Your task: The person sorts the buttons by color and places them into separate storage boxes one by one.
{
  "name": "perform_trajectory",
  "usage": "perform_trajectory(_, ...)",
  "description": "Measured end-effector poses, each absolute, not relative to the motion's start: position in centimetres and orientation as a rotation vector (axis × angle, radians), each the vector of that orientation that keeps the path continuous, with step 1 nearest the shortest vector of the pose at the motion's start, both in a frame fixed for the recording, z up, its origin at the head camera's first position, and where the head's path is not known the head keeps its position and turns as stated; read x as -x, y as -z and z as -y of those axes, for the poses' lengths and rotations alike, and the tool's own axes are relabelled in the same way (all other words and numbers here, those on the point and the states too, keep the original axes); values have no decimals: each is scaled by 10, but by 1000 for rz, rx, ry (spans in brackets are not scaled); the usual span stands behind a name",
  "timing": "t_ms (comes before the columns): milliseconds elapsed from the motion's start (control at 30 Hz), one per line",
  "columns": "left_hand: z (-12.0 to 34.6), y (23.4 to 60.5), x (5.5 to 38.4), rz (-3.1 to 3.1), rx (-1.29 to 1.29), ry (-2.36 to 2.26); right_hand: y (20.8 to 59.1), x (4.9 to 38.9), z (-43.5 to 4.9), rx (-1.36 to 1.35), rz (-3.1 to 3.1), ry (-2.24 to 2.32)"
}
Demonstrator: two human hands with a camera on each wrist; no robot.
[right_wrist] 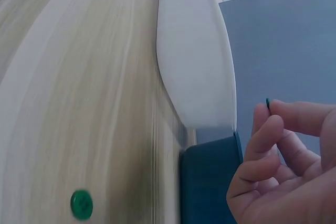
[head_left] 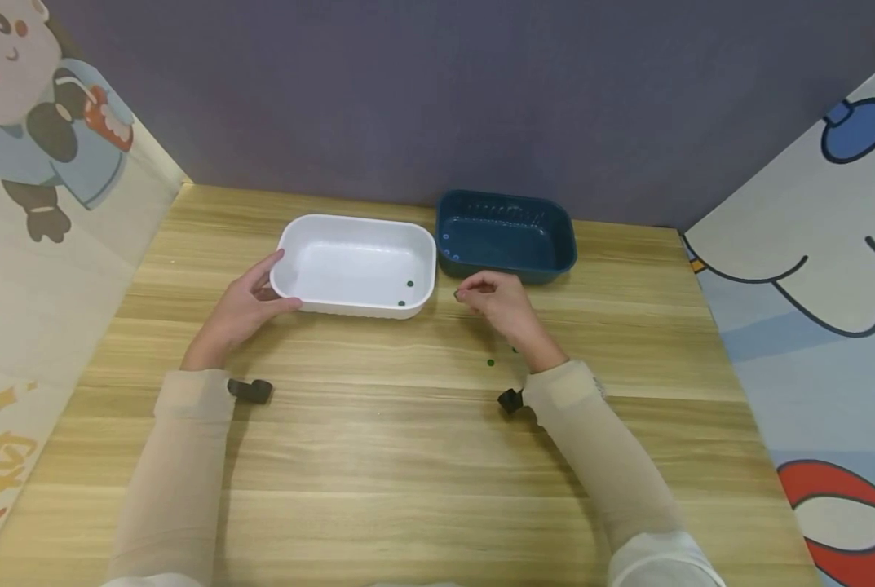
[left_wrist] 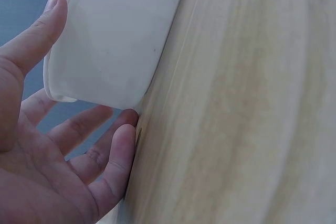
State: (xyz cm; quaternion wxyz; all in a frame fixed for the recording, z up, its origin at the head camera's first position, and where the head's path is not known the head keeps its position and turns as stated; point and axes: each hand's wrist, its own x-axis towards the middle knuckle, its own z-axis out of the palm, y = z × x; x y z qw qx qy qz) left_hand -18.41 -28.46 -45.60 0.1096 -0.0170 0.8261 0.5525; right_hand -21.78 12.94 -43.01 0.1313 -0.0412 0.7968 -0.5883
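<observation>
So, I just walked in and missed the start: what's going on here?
A person's left hand holds the white tray by its left end. The right hand pinches a green button, near the front left corner of the blue tray. Two other buttons lie in the white tray, and at least one more is on the table, near the right wrist.

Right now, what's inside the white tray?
Two green buttons lie in the white tray, toward its right end in the head view. Its near rim hides the inner face beneath; whatever lies low against it can't be seen.
</observation>
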Motion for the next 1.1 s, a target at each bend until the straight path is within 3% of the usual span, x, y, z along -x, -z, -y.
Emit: perform_trajectory(1100, 283, 457, 184, -2414, 69, -1642, 424, 228, -84, 223, -2277, 1711)
